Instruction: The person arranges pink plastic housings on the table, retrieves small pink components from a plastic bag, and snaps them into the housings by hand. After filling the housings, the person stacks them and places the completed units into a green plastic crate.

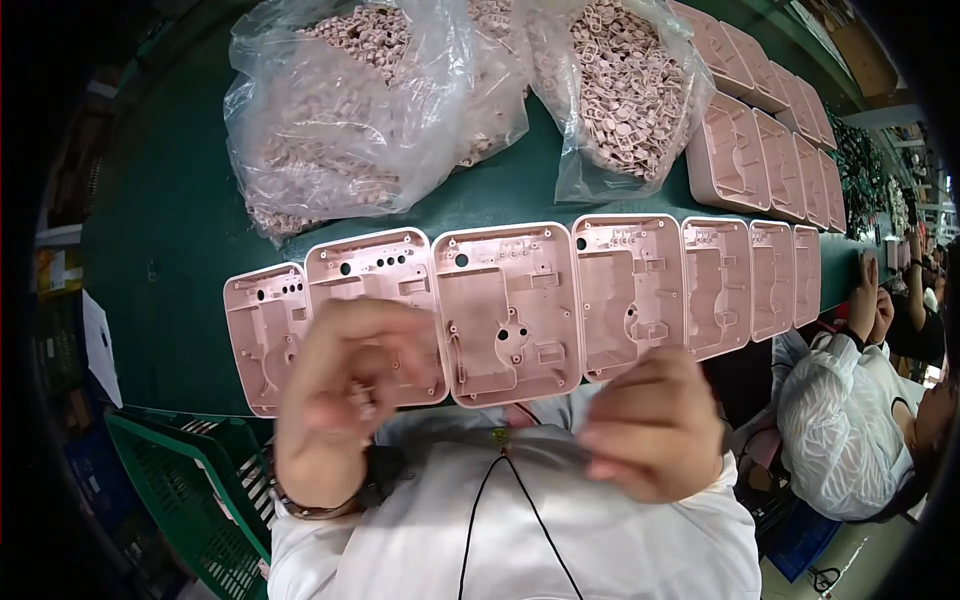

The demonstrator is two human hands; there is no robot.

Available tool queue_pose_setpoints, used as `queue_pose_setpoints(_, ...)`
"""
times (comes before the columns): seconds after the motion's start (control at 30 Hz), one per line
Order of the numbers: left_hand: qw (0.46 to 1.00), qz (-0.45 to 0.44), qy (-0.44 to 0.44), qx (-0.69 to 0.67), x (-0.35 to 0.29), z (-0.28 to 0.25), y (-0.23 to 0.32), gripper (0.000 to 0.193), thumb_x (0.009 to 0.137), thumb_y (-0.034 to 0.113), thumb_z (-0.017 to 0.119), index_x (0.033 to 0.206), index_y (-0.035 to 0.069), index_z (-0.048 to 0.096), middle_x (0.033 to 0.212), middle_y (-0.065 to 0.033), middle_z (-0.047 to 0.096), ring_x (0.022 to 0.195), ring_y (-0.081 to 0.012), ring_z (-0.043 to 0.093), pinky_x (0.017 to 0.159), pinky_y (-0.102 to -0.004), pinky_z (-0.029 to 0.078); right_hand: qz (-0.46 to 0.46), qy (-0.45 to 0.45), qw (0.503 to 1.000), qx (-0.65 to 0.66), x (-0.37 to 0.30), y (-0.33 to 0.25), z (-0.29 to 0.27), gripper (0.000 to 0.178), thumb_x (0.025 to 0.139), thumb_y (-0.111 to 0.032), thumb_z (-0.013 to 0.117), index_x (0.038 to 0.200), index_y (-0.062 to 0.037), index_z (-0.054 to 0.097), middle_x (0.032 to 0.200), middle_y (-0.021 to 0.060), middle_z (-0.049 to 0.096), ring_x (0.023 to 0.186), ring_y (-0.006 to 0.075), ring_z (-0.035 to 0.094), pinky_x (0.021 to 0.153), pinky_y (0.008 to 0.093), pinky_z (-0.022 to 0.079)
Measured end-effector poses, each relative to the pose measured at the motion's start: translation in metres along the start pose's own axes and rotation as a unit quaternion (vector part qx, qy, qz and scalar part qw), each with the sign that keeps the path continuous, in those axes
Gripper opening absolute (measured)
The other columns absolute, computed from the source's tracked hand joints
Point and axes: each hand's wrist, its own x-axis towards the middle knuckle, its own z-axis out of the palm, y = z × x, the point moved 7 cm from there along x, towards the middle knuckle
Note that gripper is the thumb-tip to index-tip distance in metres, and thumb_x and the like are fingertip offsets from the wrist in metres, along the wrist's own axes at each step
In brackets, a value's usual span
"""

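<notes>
A row of pink plastic housings (508, 381) lies open side up along the near edge of the green table. My left hand (335, 375), blurred, is over the second housing from the left, its fingers curled round small pink plastic parts (362, 400) that show at the palm. My right hand (655, 425) hovers at the near edge of the fourth housing. Its fingers are bent together, and motion blur hides whatever is between them. Round holes and small posts show inside the middle housing.
Clear plastic bags (345, 130) full of small pink parts lie at the back, with another open bag (625, 100) to their right. More pink housings (730, 155) stand stacked at the far right. A green crate (185, 500) is at lower left. A person in a white jacket (845, 430) sits at right.
</notes>
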Motion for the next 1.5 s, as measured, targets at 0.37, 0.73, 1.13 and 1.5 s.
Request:
queue_pose_setpoints(0.37,0.991,-0.056,-0.016,-0.121,0.018,0.024,-0.008,0.1,0.069,0.082,0.001,0.108,-0.001,0.043,0.092,-0.007,0.046,0.074,-0.009,0.045,0.062,-0.0182,0.032,0.0,0.048,0.993,-0.109,0.046,-0.016,0.066,0.03,0.066,-0.023,0.074,0.091,-0.0128,0.06,0.088,0.0,0.061,0.064,0.0122,0.052,0.055,0.0271,0.027)
queue_pose_setpoints(0.73,0.994,0.064,-0.048,-0.077,0.003,-0.005,-0.007,0.038,0.086,0.032,0.053,0.102,-0.001,0.044,0.093,-0.0077,0.047,0.078,-0.0117,0.046,0.071,-0.023,0.038,0.023,0.086,0.996,0.005,0.047,-0.005,0.055,0.034,0.065,-0.019,0.077,0.09,-0.0109,0.055,0.088,0.0042,0.055,0.07,0.0136,0.051,0.06,0.0292,0.033)
queue_pose_setpoints(1.13,0.982,0.069,-0.161,0.076,-0.023,-0.028,-0.007,0.019,0.084,0.005,0.055,0.101,0.001,0.048,0.086,-0.0094,0.054,0.066,-0.0157,0.057,0.058,-0.0234,0.044,-0.107,-0.033,0.986,-0.126,0.055,-0.033,0.074,0.022,0.062,-0.019,0.069,0.081,-0.014,0.059,0.083,-0.0037,0.058,0.067,0.0127,0.05,0.062,0.0302,0.027)
queue_pose_setpoints(1.5,0.973,0.135,-0.112,0.152,-0.027,-0.04,-0.012,0.027,0.081,0.007,0.058,0.106,0.003,0.05,0.083,-0.0106,0.057,0.067,-0.0238,0.06,0.058,-0.03,0.047,-0.135,-0.084,0.966,-0.202,0.075,-0.046,0.094,0.015,0.055,-0.017,0.06,0.069,-0.0153,0.055,0.075,-0.0054,0.052,0.067,0.0084,0.051,0.06,0.0287,0.029)
